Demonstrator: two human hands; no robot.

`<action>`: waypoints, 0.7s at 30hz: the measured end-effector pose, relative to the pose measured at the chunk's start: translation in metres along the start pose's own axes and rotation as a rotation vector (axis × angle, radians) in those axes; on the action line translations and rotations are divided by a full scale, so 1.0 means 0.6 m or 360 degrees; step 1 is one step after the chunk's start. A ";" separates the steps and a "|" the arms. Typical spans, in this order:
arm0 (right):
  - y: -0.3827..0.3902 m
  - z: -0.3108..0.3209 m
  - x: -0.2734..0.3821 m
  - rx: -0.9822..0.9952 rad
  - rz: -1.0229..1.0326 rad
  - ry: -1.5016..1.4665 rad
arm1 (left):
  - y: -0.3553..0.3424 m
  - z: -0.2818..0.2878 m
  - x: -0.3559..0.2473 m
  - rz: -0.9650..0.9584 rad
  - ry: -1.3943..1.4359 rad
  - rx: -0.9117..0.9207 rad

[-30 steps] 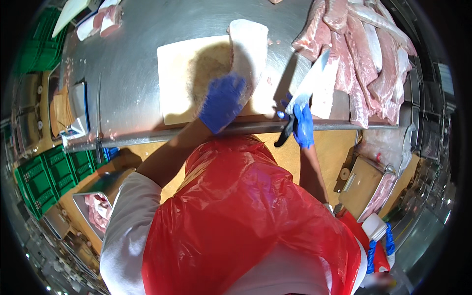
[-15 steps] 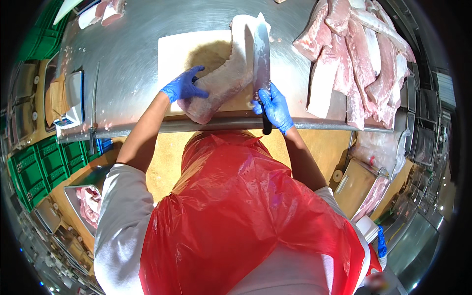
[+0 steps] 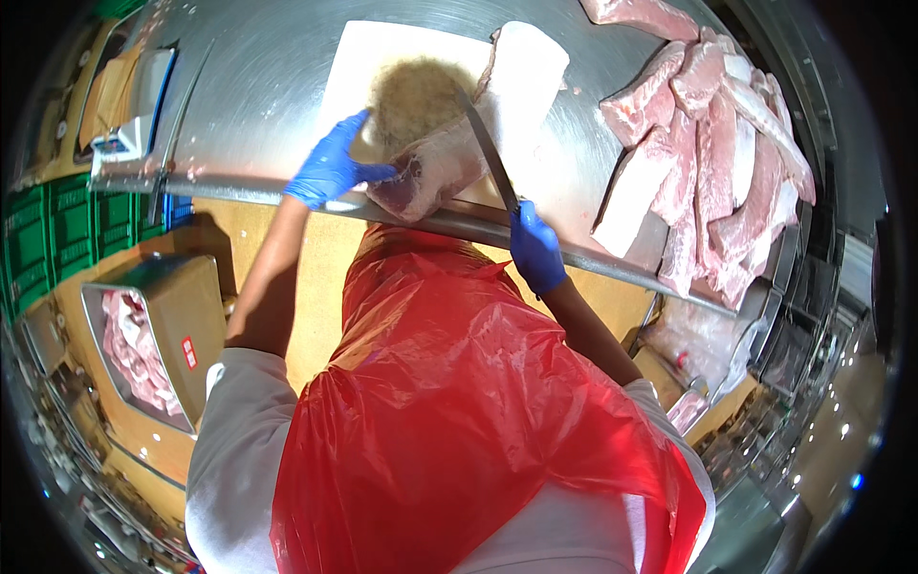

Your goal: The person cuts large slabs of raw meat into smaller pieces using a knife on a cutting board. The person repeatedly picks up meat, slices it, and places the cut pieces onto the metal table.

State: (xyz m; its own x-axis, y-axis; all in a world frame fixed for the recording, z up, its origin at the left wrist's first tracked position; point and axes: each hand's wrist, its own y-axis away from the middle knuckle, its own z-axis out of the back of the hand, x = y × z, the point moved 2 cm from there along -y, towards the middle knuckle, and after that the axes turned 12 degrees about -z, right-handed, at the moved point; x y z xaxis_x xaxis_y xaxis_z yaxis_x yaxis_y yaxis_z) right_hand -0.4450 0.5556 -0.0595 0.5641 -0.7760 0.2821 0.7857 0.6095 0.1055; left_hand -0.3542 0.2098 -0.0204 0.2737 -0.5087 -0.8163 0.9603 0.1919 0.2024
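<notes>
One slab of raw meat (image 3: 442, 165) lay on the white cutting board (image 3: 382, 57), at the near edge of the steel table (image 3: 239, 86). The left hand (image 3: 330, 170), in a blue glove, pressed its spread fingers against the slab's near end. The right hand (image 3: 535, 249), also gloved, had its fingers wrapped tight around the handle of one long knife (image 3: 488, 151), the blade laid across the meat. To the right, a heap of pale meat cuts (image 3: 708, 143) covered the table. Lower left, a metal tray (image 3: 182, 316) with a small red label held more meat, beside green crates (image 3: 57, 230).
</notes>
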 end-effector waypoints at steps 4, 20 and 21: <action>-0.042 -0.015 0.013 -0.0325 0.0417 -0.0135 | 0.019 -0.017 -0.012 -0.0028 -0.0323 -0.0127; 0.010 0.045 -0.074 0.0716 0.0028 -0.0058 | -0.012 -0.198 -0.118 0.0287 -0.1232 -0.0167; 0.011 0.052 -0.078 0.0802 -0.0013 0.0019 | -0.014 -0.201 -0.110 0.0255 -0.1285 -0.0209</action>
State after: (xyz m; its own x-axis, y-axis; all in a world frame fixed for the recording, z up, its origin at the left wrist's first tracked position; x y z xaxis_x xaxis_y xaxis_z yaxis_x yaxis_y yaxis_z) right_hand -0.4744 0.6010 -0.0423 0.5636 -0.7811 0.2687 0.5715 0.6036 0.5560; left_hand -0.3868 0.3430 -0.0337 0.4087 -0.9028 -0.1338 0.9062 0.3840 0.1772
